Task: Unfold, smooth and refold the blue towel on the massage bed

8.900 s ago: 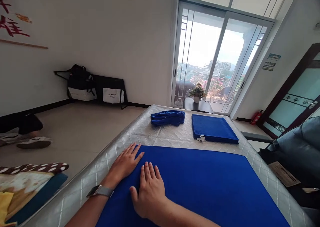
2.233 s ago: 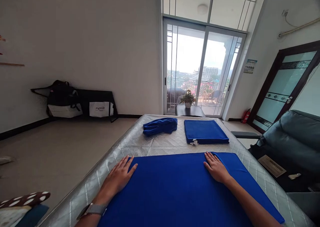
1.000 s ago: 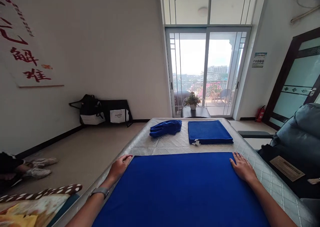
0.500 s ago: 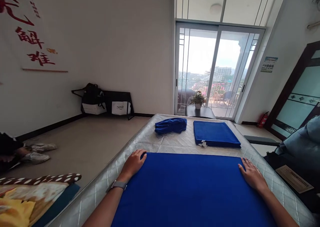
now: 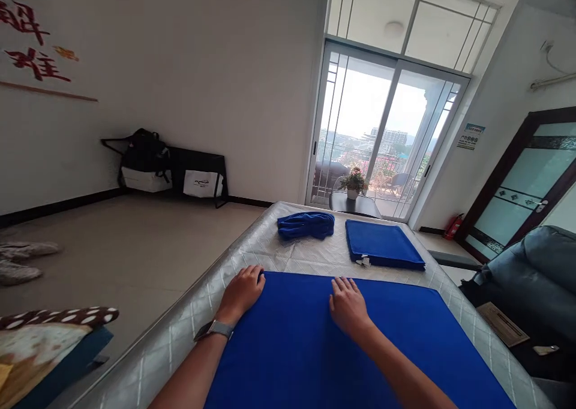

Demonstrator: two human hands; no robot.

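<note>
three blue items of fabric on one silvery quilted mattress [image 5: 168, 340]: one wide flat blue sheet [image 5: 288, 343] spread over the near part, one bunched blue cloth [image 5: 306, 224] beyond it toward the left, one flat folded blue stack [image 5: 382, 241] beyond it toward the right, with white tags [image 5: 362, 260] at the near left corner; layers of the stack too unclear to count. two hands, both at the far edge of the flat blue sheet. left hand [image 5: 243, 288] touching the far left corner, fingers bent and close together; cannot tell whether pinching the fabric. one watch [image 5: 215, 329] on the left wrist. right hand [image 5: 348, 304] palm down near the middle of the far edge, well apart from the left, fingers extended side by side, open on the fabric. past the mattress, one potted plant [image 5: 354, 182] before one sliding glass door [image 5: 360, 109] of two panels. far right, one fire extinguisher [image 5: 453, 226]. right, one dark armchair [image 5: 535, 271]. far left, one black backpack [image 5: 144, 149]. left, two shoes [image 5: 27, 251] on the floor. near left, one spotted blanket [image 5: 49, 331].
</note>
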